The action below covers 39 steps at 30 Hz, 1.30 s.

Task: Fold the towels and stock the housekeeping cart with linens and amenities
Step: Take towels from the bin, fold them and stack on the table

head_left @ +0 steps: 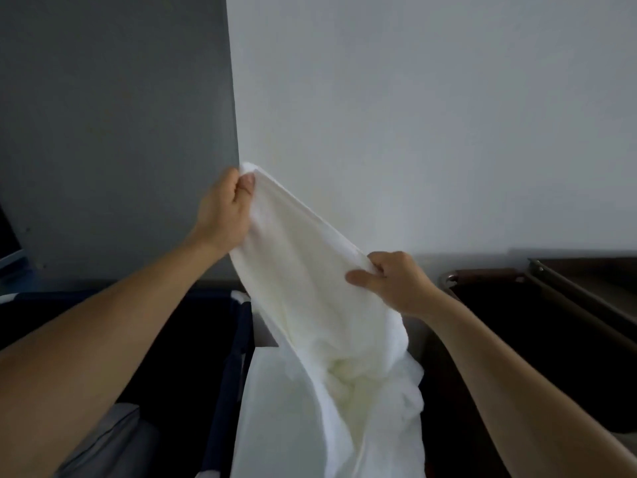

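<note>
Item: one white towel (303, 270), held up before the wall (413, 115), its lower part trailing into bunched white cloth between a navy hamper (220, 391) and a dark brown bin (537, 326). Grip: my left hand (227, 208) pinches the top corner high, my right hand (389, 281) pinches the same edge lower down, both grasping, neither free. Handling note, my judgement: I would slide the right hand along the hem to the far corner, level both hands, and lift until the tail clears before folding.
</note>
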Motion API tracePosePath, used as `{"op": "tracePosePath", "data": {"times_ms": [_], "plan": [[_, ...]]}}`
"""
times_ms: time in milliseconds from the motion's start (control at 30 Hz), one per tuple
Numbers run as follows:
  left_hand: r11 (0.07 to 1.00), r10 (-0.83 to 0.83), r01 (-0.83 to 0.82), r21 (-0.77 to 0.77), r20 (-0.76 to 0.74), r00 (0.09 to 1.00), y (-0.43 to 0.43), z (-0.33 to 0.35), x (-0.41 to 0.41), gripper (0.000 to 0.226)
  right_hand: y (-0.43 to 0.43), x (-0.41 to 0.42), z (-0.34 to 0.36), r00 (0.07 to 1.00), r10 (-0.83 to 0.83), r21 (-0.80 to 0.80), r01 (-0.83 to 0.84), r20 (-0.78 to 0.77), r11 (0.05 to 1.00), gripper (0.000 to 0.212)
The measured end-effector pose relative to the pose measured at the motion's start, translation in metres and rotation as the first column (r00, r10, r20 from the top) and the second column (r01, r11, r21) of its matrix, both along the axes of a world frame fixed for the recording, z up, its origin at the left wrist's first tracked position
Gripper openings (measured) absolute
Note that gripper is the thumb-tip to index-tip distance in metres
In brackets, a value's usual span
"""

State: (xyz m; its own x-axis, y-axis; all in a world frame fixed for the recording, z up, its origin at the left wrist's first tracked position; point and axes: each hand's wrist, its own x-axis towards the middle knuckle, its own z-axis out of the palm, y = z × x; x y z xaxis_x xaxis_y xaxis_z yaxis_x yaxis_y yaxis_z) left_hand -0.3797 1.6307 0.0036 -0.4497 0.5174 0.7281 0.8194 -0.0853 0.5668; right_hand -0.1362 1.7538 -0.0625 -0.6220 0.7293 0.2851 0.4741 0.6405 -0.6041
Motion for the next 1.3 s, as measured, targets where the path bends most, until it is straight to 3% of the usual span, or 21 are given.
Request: {"op": "tracePosePath", "data": {"times_ms": [200,267,367,433,467,500,533,567,600,633,667,733,800,833,900,933,967,1000,1067,1200,1300], "plan": [[0.996,0.076,-0.075,0.056,-0.012,0.997,0.003,0.014,-0.033,0.031,-0.011,0.031,0.027,0.973,0.183,-0.177,-0.157,0.139,0.972,0.042],[0.993,0.097,-0.1,0.06,0.055,0.994,0.004,0.013,-0.039,0.031,-0.022,0.028,0.04,0.972,0.213,-0.208,-0.189,0.099,0.96,0.042],[0.986,0.154,-0.163,0.032,0.184,0.971,0.004,0.022,-0.052,0.029,-0.035,0.022,0.091,0.965,0.16,-0.02,-0.168,-0.209,0.986,0.047],[0.988,0.132,-0.146,0.049,0.215,0.968,0.003,0.035,-0.061,0.028,-0.042,0.018,0.129,0.828,0.154,0.069,-0.138,-0.539,0.988,0.037],[0.987,0.127,-0.146,0.069,0.222,0.967,0.002,0.042,-0.065,0.027,-0.047,0.016,0.139,0.767,0.188,0.087,-0.171,-0.614,0.981,0.027],[0.983,0.138,-0.161,0.086,0.228,0.964,0.002,0.047,-0.069,0.027,-0.052,0.014,0.139,0.789,0.215,0.095,-0.197,-0.575,0.976,0.025],[0.98,0.151,-0.177,0.093,0.23,0.961,0.0,0.052,-0.073,0.026,-0.056,0.012,0.132,0.877,0.212,0.076,-0.199,-0.432,0.977,0.029],[0.978,0.164,-0.186,0.089,0.216,0.963,-0.001,0.054,-0.078,0.026,-0.06,0.009,0.119,0.966,0.183,0.025,-0.181,-0.183,0.983,0.036],[0.979,0.172,-0.189,0.075,0.189,0.967,-0.004,0.053,-0.08,0.027,-0.06,0.009,0.107,0.986,0.153,-0.032,-0.151,0.068,0.988,0.039],[0.982,0.17,-0.181,0.053,0.162,0.972,-0.006,0.05,-0.082,0.029,-0.06,0.011,0.102,0.976,0.118,-0.057,-0.11,0.181,0.992,0.037],[0.985,0.161,-0.168,0.035,0.155,0.975,-0.006,0.045,-0.084,0.03,-0.059,0.015,0.103,0.982,0.089,-0.054,-0.081,0.164,0.995,0.032],[0.987,0.159,-0.162,0.001,0.175,0.972,-0.004,0.035,-0.086,0.031,-0.058,0.023,0.119,0.992,0.051,0.008,-0.05,-0.119,0.999,0.026],[0.986,0.168,-0.164,-0.037,0.203,0.965,-0.002,0.032,-0.086,0.033,-0.062,0.029,0.128,0.924,0.046,0.096,-0.01,-0.38,0.995,0.024],[0.985,0.175,-0.169,-0.046,0.23,0.957,-0.001,0.033,-0.086,0.033,-0.066,0.029,0.124,0.935,0.052,0.132,-0.006,-0.35,0.991,0.023],[0.98,0.197,-0.191,-0.049,0.219,0.956,0.0,0.034,-0.09,0.035,-0.072,0.026,0.094,0.997,0.027,0.132,-0.036,0.069,0.991,0.023],[0.98,0.2,-0.194,-0.05,0.197,0.96,-0.001,0.032,-0.092,0.036,-0.072,0.028,0.073,0.959,0.041,0.022,-0.049,0.281,0.999,0.027],[0.981,0.193,-0.187,-0.051,0.183,0.964,-0.001,0.027,-0.096,0.034,-0.071,0.031,0.058,0.919,0.078,-0.106,-0.04,0.387,0.994,0.034],[0.982,0.185,-0.177,-0.059,0.182,0.966,-0.002,0.021,-0.098,0.031,-0.069,0.035,0.048,0.913,0.106,-0.189,-0.033,0.394,0.981,0.037],[0.981,0.188,-0.172,-0.091,0.216,0.958,-0.001,0.005,-0.102,0.027,-0.067,0.039,0.042,0.952,0.087,-0.183,-0.034,0.293,0.983,0.035],[0.959,0.254,-0.197,-0.204,0.31,0.916,-0.005,-0.029,-0.109,0.04,-0.059,0.034,0.026,0.992,-0.106,-0.162,0.093,-0.074,0.982,0.03],[0.953,0.259,-0.183,-0.24,0.339,0.904,-0.008,-0.047,-0.115,0.041,-0.062,0.031,0.01,0.996,-0.069,-0.191,0.079,0.062,0.978,0.029]]}}
